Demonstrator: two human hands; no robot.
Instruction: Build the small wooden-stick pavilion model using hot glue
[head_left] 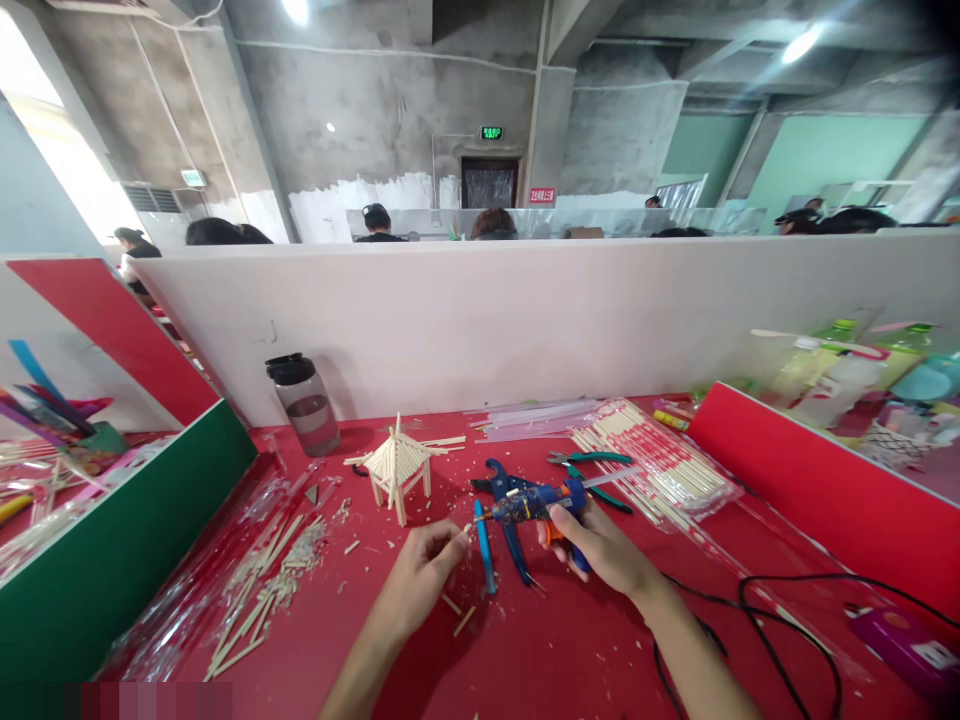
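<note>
A blue hot glue gun is gripped in my right hand, its nozzle pointing left and a clear glue stick sticking out of its back. My left hand pinches a small piece of wooden stick, close to the nozzle; the fingers partly cover it. Behind my left hand stands a small pavilion model built of pale sticks, with a pointed roof and legs. Under the glue gun lie a blue cutter and a light-blue pen-like tool. Short stick pieces rest below my left hand.
Cut sticks and shavings lie at left beside clear plastic wrap. A water bottle stands by the white partition. Green-handled pliers and packed sticks are at back right. A black cable loops at right.
</note>
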